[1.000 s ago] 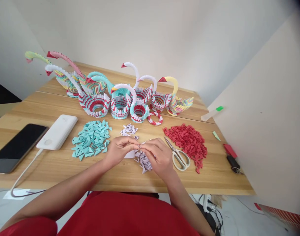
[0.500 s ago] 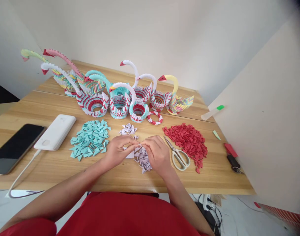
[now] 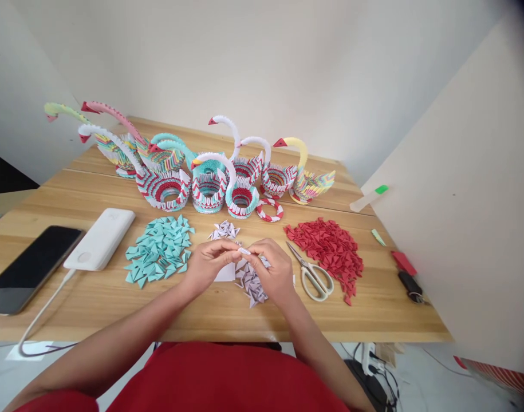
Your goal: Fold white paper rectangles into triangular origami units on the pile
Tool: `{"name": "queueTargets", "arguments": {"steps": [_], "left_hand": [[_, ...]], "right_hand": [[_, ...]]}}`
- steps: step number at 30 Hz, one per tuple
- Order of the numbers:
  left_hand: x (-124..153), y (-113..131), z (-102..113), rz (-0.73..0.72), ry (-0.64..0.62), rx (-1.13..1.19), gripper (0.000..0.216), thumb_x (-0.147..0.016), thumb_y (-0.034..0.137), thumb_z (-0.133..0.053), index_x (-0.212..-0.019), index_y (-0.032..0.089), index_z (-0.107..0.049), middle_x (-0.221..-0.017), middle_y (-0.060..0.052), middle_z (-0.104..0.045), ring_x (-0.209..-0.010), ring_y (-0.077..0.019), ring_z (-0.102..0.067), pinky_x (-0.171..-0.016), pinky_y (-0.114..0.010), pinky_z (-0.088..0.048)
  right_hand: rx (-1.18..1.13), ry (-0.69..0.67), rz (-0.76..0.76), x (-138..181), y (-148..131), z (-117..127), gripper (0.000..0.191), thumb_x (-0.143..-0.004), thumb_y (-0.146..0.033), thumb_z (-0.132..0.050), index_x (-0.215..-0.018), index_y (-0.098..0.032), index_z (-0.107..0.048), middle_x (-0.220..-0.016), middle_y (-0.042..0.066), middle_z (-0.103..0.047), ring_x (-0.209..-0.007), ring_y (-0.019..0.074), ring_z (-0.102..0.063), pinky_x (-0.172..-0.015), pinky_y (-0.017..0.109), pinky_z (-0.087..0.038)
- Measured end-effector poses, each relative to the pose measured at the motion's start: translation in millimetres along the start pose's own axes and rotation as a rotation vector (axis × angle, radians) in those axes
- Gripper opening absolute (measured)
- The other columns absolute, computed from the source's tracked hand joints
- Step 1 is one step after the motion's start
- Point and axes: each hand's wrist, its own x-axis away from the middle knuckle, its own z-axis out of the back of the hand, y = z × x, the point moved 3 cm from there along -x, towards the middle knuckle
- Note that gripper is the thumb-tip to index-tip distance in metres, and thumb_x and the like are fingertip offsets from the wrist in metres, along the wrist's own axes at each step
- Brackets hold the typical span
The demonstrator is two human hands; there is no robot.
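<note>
Between the fingertips of both hands is a small folded strip of pale paper (image 3: 244,251). My left hand (image 3: 212,261) pinches its left end, and my right hand (image 3: 272,267) pinches the right end. Under the right hand lies a pile of pale lilac folded paper triangles (image 3: 249,283), partly covered by it. A smaller pale lilac pile (image 3: 224,230) sits just beyond the hands. A flat white paper sheet (image 3: 225,273) lies below the left fingers. Teal paper triangles (image 3: 161,250) are heaped to the left, red paper triangles (image 3: 330,252) to the right.
Several folded-paper swans (image 3: 210,186) stand along the back, with a red and white paper ring (image 3: 270,210) before them. Scissors (image 3: 315,277) lie right of my hands. A power bank (image 3: 101,240) and phone (image 3: 32,269) are left; a green-capped tube (image 3: 369,198) and key fob (image 3: 411,286) right.
The folded strip now shows more plainly between my fingertips, turned to a slant. Both hands stay together in nearly the same place. The whole view has tilted up slightly.
</note>
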Motion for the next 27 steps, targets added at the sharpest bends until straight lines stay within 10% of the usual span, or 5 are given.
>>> {"name": "queueTargets", "arguments": {"steps": [8,27], "left_hand": [[2.7,10.3,-0.7,-0.321,-0.031,-0.351,0.013,-0.081,0.028,-0.065,-0.079,0.015,-0.07,-0.076,-0.005,-0.068,-0.07,-0.0148,-0.061,-0.069,-0.026,-0.048],[2.4,11.1,-1.0,-0.318,-0.143,-0.34,0.015,-0.085,0.026,-0.061,-0.077,0.014,-0.066,-0.072,-0.005,-0.063,-0.07,-0.0151,-0.059,-0.07,-0.028,-0.046]], "right_hand": [[0.017,0.022,0.082,2.2,-0.9,2.7,0.006,-0.088,-0.019,-0.057,-0.085,-0.02,-0.063,-0.078,0.003,-0.066,-0.075,0.0162,-0.06,-0.067,0.03,-0.048],[0.015,0.025,0.142,5.0,-3.0,3.5,0.006,-0.087,-0.017,-0.057,-0.087,-0.02,-0.063,-0.077,0.003,-0.067,-0.074,0.0164,-0.061,-0.067,0.031,-0.048]]}}
